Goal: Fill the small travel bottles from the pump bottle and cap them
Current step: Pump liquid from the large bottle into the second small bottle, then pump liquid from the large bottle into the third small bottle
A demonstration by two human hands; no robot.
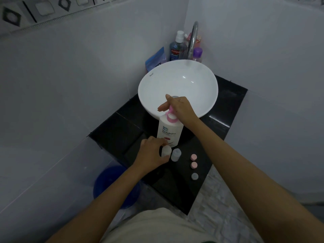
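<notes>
A white pump bottle (168,131) with a pink pump head stands on the black counter (122,130) in front of the basin. My right hand (177,106) rests on top of the pink pump, fingers draped over it. My left hand (151,154) grips a small white travel bottle (166,151) standing upright close to the pump bottle's base. A pale blue travel bottle (176,154) stands uncapped just to its right. Two pink caps (193,157) (194,165) and one pale blue cap (194,176) lie loose on the counter further right.
A white bowl basin (192,81) fills the counter's back, with a chrome tap (192,39) behind it. A mouthwash bottle (176,48), a purple-capped bottle (197,54) and a blue packet (156,58) crowd the corner. A blue bucket (108,179) sits below left.
</notes>
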